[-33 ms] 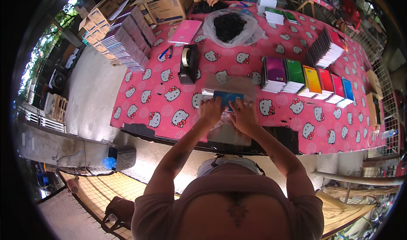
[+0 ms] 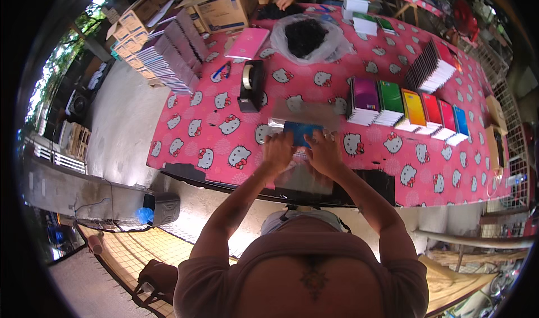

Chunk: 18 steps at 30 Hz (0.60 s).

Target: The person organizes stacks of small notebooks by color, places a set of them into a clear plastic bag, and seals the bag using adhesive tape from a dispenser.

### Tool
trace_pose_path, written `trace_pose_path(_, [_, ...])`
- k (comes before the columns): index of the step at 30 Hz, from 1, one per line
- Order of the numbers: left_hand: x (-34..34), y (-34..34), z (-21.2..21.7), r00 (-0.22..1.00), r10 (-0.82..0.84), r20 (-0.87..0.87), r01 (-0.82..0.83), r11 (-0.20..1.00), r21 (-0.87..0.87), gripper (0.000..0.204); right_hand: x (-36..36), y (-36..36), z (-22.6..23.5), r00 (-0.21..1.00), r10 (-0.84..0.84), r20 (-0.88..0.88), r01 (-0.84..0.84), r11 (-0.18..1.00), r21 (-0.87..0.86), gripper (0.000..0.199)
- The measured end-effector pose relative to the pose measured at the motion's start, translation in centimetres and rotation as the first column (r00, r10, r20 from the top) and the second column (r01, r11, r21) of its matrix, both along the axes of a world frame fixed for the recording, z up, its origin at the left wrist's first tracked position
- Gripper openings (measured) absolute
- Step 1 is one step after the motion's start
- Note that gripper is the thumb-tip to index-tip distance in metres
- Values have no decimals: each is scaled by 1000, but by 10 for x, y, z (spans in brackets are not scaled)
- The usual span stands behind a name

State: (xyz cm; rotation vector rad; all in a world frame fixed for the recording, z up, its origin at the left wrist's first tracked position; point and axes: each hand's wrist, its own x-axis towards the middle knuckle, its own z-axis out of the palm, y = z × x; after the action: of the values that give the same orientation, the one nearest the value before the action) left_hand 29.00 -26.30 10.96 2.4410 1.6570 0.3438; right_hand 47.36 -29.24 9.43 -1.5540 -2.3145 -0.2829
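Observation:
A small blue notebook (image 2: pixel 303 133) lies on a clear plastic sheet (image 2: pixel 306 109) in front of me, on the pink cloth. My left hand (image 2: pixel 278 151) is closed at its near left corner, fingers bent over the edge. At the near right part of the same notebook, my right hand (image 2: pixel 324 151) is closed too, fingertips on the cover. The thumbs are partly hidden under the hands. More clear film (image 2: pixel 306 179) reaches over the dark table edge between my wrists.
Beyond the notebook stands a black tape dispenser (image 2: pixel 251 88). Notebook stacks in several colours (image 2: pixel 412 107) line the right, a tall stack (image 2: pixel 174 57) the left. A plastic bag of black coils (image 2: pixel 306 36) sits farther back. Across the table, another person's hand (image 2: pixel 284 2) touches dark material.
My fingers have shifted slightly along the near edge of the blue notebook, which stays nearly in the same place.

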Motion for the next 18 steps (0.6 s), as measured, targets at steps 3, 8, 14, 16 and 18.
trace_pose_path(3, [0, -23, -20, 904, -426, 30, 370, 816, 444, 46, 21, 61, -4, 980, 87, -180, -92, 996, -16, 54])
trace_pose_path(8, [-17, -15, 13, 877, -289, 384, 147, 922, 358, 32, 81, 126, 58, 793, -331, -511, -410, 331, -850, 91])
trace_pose_path(14, [-17, 2, -27, 688, -31, 725, -74, 991, 112, 5, 60, 81, 67, 708, -399, -582, -399, 454, -797, 91])
trace_pose_path(16, [-25, 22, -32, 738, 24, 675, -116, 989, 91, 13, 60, 66, 73, 607, -86, -790, -405, 822, -400, 69])
trace_pose_path(18, [-57, 60, -27, 755, 92, 650, -281, 940, 192, 25, 41, 37, 118, 834, 285, -473, -406, 897, -176, 43])
